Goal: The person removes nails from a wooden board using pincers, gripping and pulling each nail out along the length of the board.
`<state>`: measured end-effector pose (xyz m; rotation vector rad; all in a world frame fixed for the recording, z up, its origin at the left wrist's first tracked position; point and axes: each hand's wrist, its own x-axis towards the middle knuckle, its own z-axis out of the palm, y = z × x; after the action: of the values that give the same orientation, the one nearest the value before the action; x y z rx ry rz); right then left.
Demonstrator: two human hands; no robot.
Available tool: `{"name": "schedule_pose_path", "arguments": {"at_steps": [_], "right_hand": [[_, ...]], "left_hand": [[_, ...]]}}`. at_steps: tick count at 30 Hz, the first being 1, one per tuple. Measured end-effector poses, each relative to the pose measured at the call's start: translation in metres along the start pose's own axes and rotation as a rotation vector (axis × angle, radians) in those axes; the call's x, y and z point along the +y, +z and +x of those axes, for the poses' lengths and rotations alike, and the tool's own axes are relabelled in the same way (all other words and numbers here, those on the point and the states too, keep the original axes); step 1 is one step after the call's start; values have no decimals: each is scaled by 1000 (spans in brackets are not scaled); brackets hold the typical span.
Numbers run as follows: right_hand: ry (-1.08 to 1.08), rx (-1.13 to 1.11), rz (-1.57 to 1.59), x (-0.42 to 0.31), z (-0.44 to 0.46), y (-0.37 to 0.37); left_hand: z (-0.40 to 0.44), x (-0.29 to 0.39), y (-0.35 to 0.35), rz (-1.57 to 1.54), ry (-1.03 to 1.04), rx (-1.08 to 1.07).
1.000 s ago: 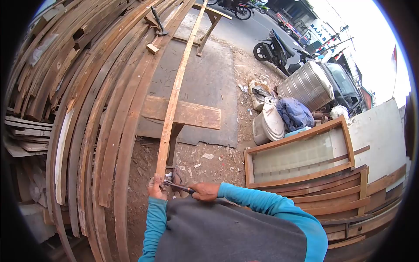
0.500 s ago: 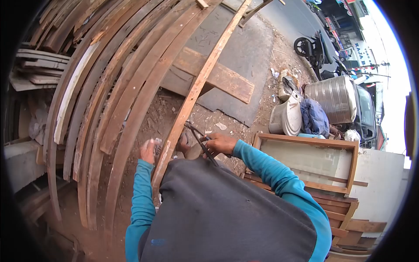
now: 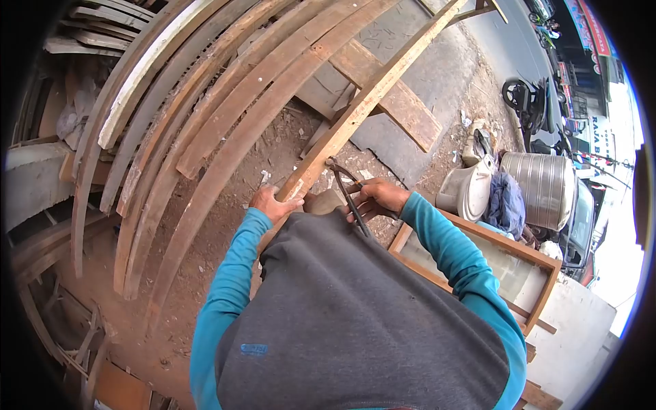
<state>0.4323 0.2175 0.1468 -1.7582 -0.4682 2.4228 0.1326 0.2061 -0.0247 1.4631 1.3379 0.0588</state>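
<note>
A long wooden beam (image 3: 372, 97) runs slantwise from beside my body toward the road. My left hand (image 3: 272, 203) is closed around its near end, with the thumb lying on the upper face. My right hand (image 3: 384, 197) grips the handles of dark metal pincers (image 3: 344, 186). The head of the pincers is up against the right edge of the beam, a little past my left hand. Whether a nail sits in the jaws is too small to tell. Farther along, the beam lies over a wide brown board (image 3: 410, 115).
Several long planks (image 3: 236, 123) lie side by side on the left. To the right are a wooden frame with a pane (image 3: 437, 256), a white bucket (image 3: 471, 189), a blue cloth bundle (image 3: 506, 205) and a metal drum (image 3: 540, 189). A motorcycle (image 3: 529, 102) stands by the road.
My left hand, apart from the beam before, has taken hold of its near end. The pincers and my right hand stay at the beam's edge. The view has shifted.
</note>
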Motion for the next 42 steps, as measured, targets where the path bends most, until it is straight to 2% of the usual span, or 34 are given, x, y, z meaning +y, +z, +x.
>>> {"name": "schedule_pose_path", "arguments": {"at_steps": [2, 6, 8, 10, 15, 19, 23, 24, 25, 26, 27, 28, 30, 31, 32, 34, 36, 38, 42], "right_hand": [[18, -26, -4, -4, -1, -9], [110, -63, -69, -7, -1, -21], [114, -51, 84, 2, 1, -23], [131, -111, 236, 15, 7, -23], [-19, 90, 256, 47, 13, 19], [-190, 280, 147, 72, 29, 51], [-337, 253, 229, 120, 87, 53], [-509, 357, -227, 128, 99, 51], [-588, 398, -459, 136, 110, 50], [-667, 461, -686, 137, 115, 52], [-646, 565, -553, 130, 109, 65], [-624, 666, -420, 124, 104, 73], [-555, 623, -467, 116, 102, 74], [-552, 570, -516, 115, 98, 74], [-547, 516, -563, 112, 90, 76], [-555, 488, -596, 105, 74, 73], [-528, 351, -733, 95, 52, 69], [-560, 352, -780, 91, 41, 66], [-623, 387, -870, 80, 21, 61]], "left_hand": [[-11, 9, 6, 130, 29, 168], [-26, 27, 14, 145, 34, 305], [-27, 32, 15, 140, 59, 338], [-28, 39, 13, 125, 67, 327], [-22, 22, 18, 162, 62, 266], [-21, 21, 12, 146, 68, 237], [-15, 17, 4, 106, 59, 146], [-13, 17, 0, 88, 63, 105], [-8, 13, -4, 96, 70, 102], [-2, 6, -7, 21, 33, 2], [4, -1, -8, -54, -4, -98], [9, -12, -5, -50, 3, -100], [15, -31, 2, -120, 105, 23], [16, -37, 12, -212, 227, 232], [13, -25, 10, -210, 228, 232], [8, -1, 0, -554, 182, 440], [14, -4, 4, -546, 165, 427], [2, 30, -5, -900, 72, 156], [16, 35, 7, -1121, 93, 82]]}}
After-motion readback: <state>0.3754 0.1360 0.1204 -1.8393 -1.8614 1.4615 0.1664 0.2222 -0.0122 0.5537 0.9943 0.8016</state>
